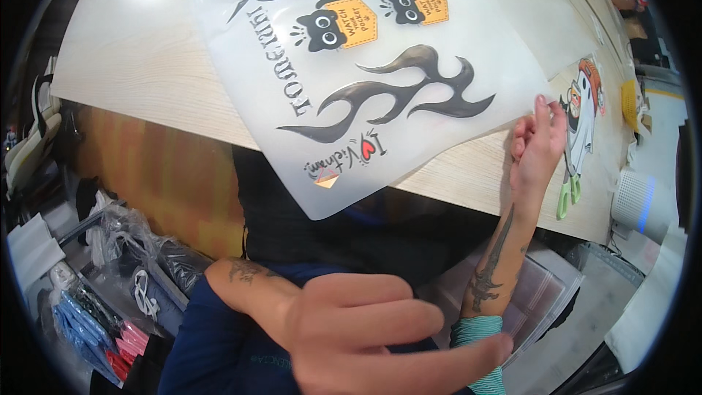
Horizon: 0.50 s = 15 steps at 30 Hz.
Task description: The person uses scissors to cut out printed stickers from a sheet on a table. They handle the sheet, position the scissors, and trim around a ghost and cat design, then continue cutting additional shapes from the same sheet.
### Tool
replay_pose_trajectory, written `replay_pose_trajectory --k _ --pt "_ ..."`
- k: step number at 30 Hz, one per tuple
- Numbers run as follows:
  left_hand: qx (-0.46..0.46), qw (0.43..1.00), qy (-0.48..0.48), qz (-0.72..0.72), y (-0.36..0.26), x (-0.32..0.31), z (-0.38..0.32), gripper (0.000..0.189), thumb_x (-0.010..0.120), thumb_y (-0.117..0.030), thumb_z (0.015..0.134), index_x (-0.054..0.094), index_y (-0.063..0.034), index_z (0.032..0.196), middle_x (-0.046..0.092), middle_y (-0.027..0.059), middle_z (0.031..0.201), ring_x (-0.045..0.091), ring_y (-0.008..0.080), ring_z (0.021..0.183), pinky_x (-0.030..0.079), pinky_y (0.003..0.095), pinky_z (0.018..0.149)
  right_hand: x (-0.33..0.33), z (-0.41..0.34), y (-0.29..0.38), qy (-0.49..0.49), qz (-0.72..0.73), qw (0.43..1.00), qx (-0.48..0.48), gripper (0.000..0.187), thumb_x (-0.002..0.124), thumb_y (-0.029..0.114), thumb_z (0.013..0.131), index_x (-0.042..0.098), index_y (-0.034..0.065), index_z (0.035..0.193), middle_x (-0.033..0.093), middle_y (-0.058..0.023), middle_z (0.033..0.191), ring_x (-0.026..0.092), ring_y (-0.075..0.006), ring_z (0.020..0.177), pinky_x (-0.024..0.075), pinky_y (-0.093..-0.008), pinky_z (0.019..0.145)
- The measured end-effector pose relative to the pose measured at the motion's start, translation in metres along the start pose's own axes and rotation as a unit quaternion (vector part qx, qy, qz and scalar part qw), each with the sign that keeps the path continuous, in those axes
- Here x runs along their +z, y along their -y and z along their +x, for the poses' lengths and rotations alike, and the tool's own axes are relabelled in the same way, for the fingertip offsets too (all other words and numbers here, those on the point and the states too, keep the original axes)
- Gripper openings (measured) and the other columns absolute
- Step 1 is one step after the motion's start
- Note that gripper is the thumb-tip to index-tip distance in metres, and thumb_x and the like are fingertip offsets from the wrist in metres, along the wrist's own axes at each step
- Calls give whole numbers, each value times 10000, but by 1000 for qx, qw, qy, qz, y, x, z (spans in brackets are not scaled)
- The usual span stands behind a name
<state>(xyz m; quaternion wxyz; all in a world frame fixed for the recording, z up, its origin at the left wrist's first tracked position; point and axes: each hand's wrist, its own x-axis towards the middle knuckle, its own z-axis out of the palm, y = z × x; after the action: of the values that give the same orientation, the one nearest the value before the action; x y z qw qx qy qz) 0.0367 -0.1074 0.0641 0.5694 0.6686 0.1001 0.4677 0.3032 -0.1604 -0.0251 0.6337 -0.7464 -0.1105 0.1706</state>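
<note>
A large translucent printed film sheet [351, 88] lies across the table, its near corner hanging past the front edge. Dark flame shapes, black cats in orange pockets and lettering are printed on it. At the sheet's right edge, my right hand [540, 137] has its fingertips on the film and appears to pinch it; the thumb's contact is unclear. My left hand [373, 334] is raised close to the camera above my lap, one finger stretched out and the others bent, with nothing visible in it. Just right of my right hand lie green-handled scissors [570, 189], their blades partly hidden.
A ghost print with an orange hat [587, 99] lies beside the scissors on the pale wooden table [137, 66]. A white perforated device [633, 200] stands off the table's right end. Plastic-wrapped folded garments [93, 323] are at lower left, and a bag [41, 126] is at left.
</note>
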Motion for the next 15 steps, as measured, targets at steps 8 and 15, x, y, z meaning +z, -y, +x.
replay_pose_trajectory --k 8,15 --pt "52 994 90 -29 15 9 -17 313 715 -119 846 719 -131 1158 614 24 911 552 149 603 457 284 496 -8 -18 -11 3 83 994 -73 315 634 106 1009 494 80 1290 510 8 665 395 -32 507 245 -189 432" --pt "134 974 -61 -171 9 13 -21 269 726 -159 864 727 -110 1129 597 32 780 497 131 528 378 276 444 -4 -25 -25 15 -72 958 -277 257 632 84 1001 538 17 1231 624 -45 831 491 -41 673 354 -174 607"
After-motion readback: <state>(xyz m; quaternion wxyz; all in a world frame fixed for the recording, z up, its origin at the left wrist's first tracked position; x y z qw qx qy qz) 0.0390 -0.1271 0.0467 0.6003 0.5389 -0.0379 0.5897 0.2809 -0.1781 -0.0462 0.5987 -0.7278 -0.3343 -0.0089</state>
